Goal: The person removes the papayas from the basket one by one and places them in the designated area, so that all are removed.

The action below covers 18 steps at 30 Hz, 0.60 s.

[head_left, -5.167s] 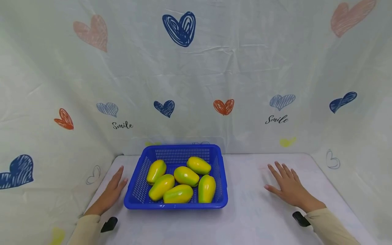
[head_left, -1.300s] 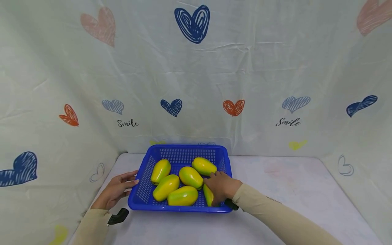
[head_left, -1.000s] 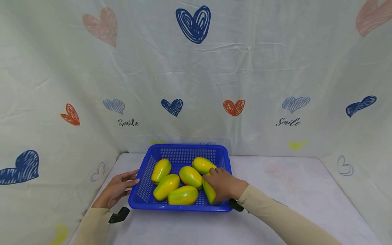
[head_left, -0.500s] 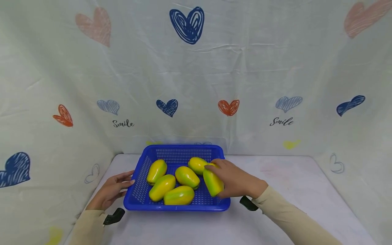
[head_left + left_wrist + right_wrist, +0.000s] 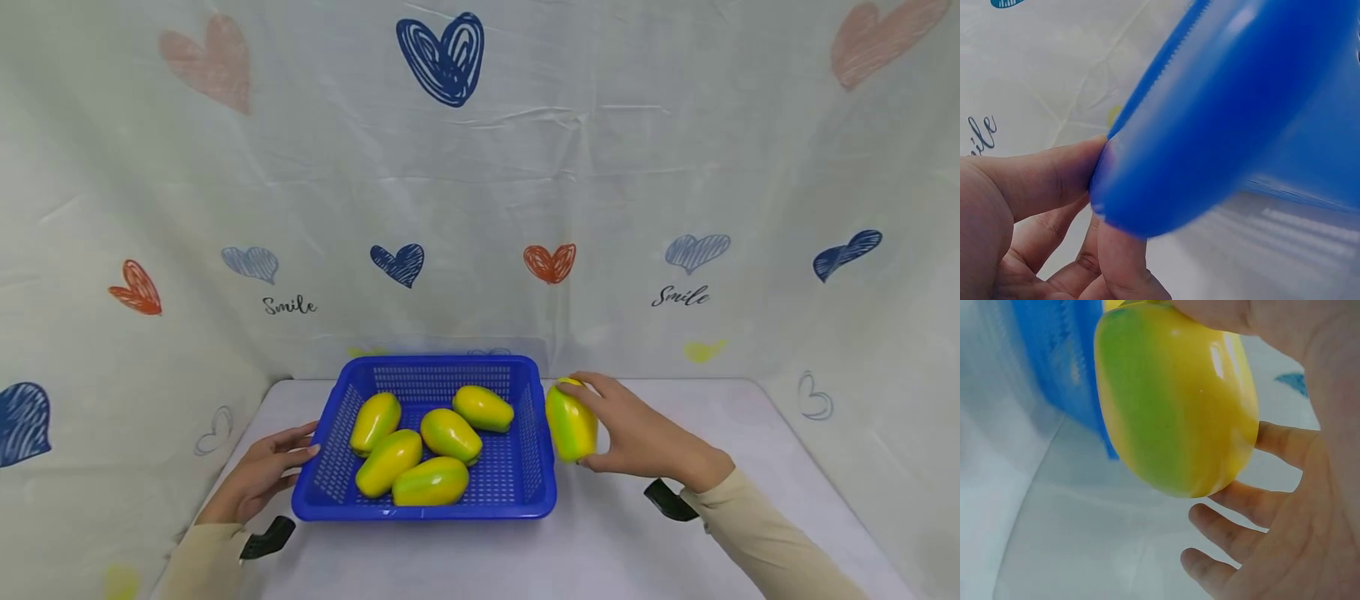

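My right hand (image 5: 637, 429) grips a yellow-green papaya (image 5: 572, 421) between thumb and fingers, just outside the basket's right side. In the right wrist view the papaya (image 5: 1175, 403) is seen close up, with two lower fingers apart from it. A blue plastic basket (image 5: 542, 500) stands on the table with several more papayas (image 5: 452, 435) lying inside. My left hand (image 5: 258, 475) pinches the basket's left rim; in the left wrist view the rim (image 5: 1129, 206) sits between thumb and fingers.
A white-covered table (image 5: 465, 562) bears the basket. Behind and at both sides hangs a pale sheet (image 5: 472, 183) printed with hearts and "Smile" lettering. A dark wrist camera (image 5: 670, 500) is on the right wrist and another (image 5: 268, 539) on the left.
The right hand has come from the table's right side into the basket, taken hold of the right-hand papaya and lifted it out to the right. The left hand has taken the basket's left rim.
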### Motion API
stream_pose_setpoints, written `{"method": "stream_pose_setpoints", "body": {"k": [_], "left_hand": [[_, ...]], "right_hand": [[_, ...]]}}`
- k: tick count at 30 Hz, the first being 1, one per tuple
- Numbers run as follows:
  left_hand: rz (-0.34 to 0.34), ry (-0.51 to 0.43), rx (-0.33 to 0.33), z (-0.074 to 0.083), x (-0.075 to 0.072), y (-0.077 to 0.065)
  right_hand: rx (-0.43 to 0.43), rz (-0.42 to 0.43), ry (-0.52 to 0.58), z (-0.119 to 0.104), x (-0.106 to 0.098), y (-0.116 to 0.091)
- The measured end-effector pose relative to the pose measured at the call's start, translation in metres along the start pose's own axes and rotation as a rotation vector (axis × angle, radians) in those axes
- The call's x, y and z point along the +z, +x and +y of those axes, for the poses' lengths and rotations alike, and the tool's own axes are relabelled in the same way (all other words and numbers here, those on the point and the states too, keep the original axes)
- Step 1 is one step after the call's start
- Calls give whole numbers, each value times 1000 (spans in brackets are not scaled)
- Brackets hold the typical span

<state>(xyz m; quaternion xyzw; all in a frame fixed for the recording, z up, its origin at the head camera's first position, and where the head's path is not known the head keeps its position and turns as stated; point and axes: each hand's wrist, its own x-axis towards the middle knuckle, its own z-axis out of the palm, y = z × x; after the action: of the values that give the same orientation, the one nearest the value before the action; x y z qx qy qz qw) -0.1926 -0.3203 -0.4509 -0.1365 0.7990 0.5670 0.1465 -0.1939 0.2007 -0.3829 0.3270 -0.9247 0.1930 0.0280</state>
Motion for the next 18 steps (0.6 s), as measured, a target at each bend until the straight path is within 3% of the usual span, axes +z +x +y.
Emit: {"method": "stream_pose_setpoints", "body": {"k": [9, 18], "left_hand": [[-11, -20, -13, -2, -2, 0], [-6, -27, -2, 0, 0, -2]], "right_hand": [[59, 57, 15, 29, -3, -29], [70, 55, 14, 49, 5, -41]]}}
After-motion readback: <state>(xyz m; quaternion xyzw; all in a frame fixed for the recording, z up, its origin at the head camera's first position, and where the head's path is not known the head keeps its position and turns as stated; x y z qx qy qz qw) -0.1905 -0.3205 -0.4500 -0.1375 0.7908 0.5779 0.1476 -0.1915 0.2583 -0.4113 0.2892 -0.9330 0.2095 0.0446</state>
